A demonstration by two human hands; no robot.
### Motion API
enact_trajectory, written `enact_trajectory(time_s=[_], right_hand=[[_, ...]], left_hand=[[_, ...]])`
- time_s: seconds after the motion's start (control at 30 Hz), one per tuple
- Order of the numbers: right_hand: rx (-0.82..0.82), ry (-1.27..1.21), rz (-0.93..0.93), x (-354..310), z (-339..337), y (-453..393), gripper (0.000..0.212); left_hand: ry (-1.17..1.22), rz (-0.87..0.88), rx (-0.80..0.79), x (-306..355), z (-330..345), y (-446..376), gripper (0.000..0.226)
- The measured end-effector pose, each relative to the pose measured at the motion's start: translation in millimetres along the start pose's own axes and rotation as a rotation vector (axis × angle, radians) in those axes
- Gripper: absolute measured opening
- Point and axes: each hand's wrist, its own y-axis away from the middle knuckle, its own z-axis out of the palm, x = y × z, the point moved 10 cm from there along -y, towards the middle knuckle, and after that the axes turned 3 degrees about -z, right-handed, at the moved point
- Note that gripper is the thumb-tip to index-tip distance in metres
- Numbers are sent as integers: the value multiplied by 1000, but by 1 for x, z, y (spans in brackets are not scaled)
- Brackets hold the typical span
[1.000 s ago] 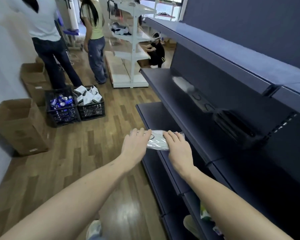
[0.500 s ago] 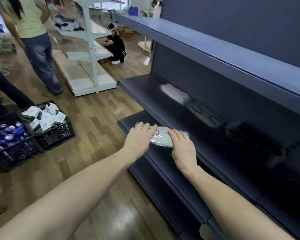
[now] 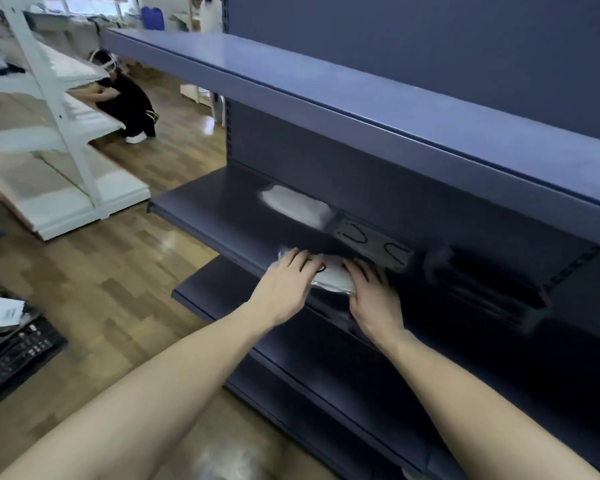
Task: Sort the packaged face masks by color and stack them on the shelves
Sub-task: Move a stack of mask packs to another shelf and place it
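At shelf edge [image 3: 243,252]: hands, mask pack [image 3: 331,277]

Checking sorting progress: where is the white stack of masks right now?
In the head view, the white stack lies on the middle shelf, toward the back, left of the grey masks.
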Motion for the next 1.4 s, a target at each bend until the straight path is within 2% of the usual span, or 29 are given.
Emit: enact_trajectory(time_s=[0.07,0.17,0.3,0.43,0.57,0.67,0.73,0.8,0.87,0.97,1.03,1.1,1.2,1.3,1.4], right_hand=[[11,7,45,10,2,-8,65],[46,66,106,25,3,-20,64],[46,156,281,60,8,-38,69],[86,206,384,82,8,-49,75],[161,202,401,108,1,-71,76],[172,245,415,129,0,-91,69],[82,249,429,143,13,-103,65],[-51,231,414,153,36,-106,65],[-115,162,422,158,51,-100,70],[-55,125,420,157,45,-95,94],[16,190,309,142,35,-101,100],[63,215,218,126,32,-109,91],[-111,103,259,123,67,-117,67],[-178,48,300,125,79,-114,62],[-136,101,315,128,71,-110,62]], left_hand=[[33,37,-11,-4,6,-13,43],[73,74,-64,-11,24,-37,53],[94,183,-122,-12,52,-74,65],[141,244,-77,-10,73,-106,66],[182,245,-86,-5,84,-149,62],[200,231,-12,-5,84,-175,54],[101,190,-74,-12,107,-189,53],[-7,141,-174,-17,137,-195,65],[-42,122,-234,-18,156,-194,67],[-35,130,-231,-14,154,-194,56],[-79,149,-194,-10,143,-198,65],[-151,181,-168,-5,136,-202,68],[-108,220,-233,2,149,-200,55],[-1,155,-296,1,157,-198,55],[-35,172,-216,7,143,-194,62]])
